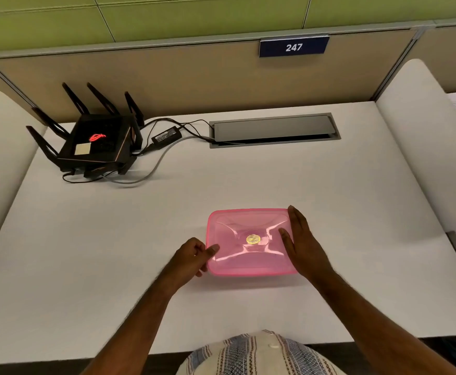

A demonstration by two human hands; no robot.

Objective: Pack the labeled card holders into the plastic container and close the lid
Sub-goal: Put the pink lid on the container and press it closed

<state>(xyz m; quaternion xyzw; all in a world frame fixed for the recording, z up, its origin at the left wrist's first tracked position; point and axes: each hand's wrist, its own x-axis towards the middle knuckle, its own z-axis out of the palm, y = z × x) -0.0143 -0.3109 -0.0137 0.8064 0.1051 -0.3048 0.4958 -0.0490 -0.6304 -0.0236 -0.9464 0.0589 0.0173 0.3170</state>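
Observation:
A pink translucent plastic container (237, 255) sits on the white desk with its lid on; a round gold sticker marks the lid's middle. My left hand (191, 257) grips the container's left edge, thumb on top of the lid. My right hand (302, 244) lies flat along the right side, fingers stretched out over the lid's edge. No card holders show; the lid is too cloudy to see what is inside.
A black router (97, 142) with several antennas stands at the back left, its power brick (166, 135) and cables trailing to a grey cable hatch (274, 129) at the back. White side dividers flank the desk (86, 239). A sign reading 247 hangs on the back partition.

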